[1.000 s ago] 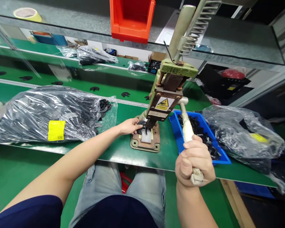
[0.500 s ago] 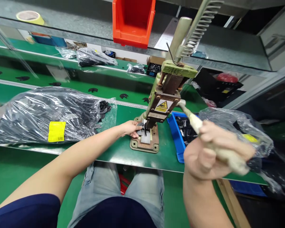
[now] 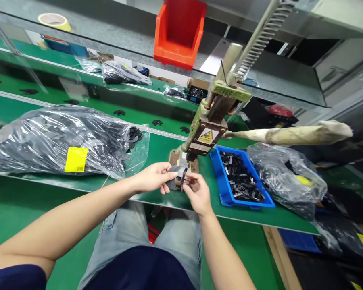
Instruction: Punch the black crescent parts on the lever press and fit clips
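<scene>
In front of the hand press [image 3: 213, 106], my left hand [image 3: 153, 177] pinches a flat dark grey plastic piece [image 3: 173, 184] between thumb and fingers. My right hand [image 3: 200, 195] has its fingertips closed on the right side of the same piece, at a thin black curved part. The fingers partly hide the piece, so I cannot tell how the two parts join. Both hands are just in front of the press base [image 3: 194, 165], under the ram. The press lever [image 3: 293, 135] sticks out to the right with no hand on it.
A blue bin [image 3: 223, 189] of small black parts stands right of the press, beside a clear plastic bag [image 3: 286, 177]. A large bag of dark pieces [image 3: 57, 137] lies left. Dark curved pieces [image 3: 119, 112] lie in a row behind. An orange bin [image 3: 177, 56] is on the shelf above.
My right hand has let go of the press lever and come down to the grey piece. The lever has swung up. My left hand has drawn the piece off the base toward me.
</scene>
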`<state>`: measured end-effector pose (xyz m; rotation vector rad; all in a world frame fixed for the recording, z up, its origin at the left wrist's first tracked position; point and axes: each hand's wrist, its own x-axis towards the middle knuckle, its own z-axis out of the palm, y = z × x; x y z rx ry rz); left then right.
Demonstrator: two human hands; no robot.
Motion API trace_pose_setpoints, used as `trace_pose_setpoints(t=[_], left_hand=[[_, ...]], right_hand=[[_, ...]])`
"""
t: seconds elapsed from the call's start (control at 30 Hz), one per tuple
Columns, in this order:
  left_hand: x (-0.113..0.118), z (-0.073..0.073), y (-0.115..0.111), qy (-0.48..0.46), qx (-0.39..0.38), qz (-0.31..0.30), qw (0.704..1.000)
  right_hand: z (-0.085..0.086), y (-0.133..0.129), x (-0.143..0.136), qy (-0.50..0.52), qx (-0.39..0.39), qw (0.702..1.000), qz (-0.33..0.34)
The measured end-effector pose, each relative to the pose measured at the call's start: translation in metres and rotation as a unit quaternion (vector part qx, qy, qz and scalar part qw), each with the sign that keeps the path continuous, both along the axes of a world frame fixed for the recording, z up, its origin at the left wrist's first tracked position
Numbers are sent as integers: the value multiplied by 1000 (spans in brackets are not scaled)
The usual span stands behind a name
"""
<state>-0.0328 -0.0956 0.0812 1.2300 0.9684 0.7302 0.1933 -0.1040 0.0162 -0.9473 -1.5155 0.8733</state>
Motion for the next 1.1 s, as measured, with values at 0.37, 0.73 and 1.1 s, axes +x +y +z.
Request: trace_pose_setpoints(t=[0.37,0.73,1.1], left_hand=[[15,4,-16,-20,-63,-58,996],[28,12,-13,-15,-87,-106,990],[22,30,-13,97,-32,-114,988]], right_hand=[[-9,-28,-25,54,-52,997,-16],[-11,-40,-21,61,-25,996,-67],[-6,-42,-27,52,-16,997,-59]])
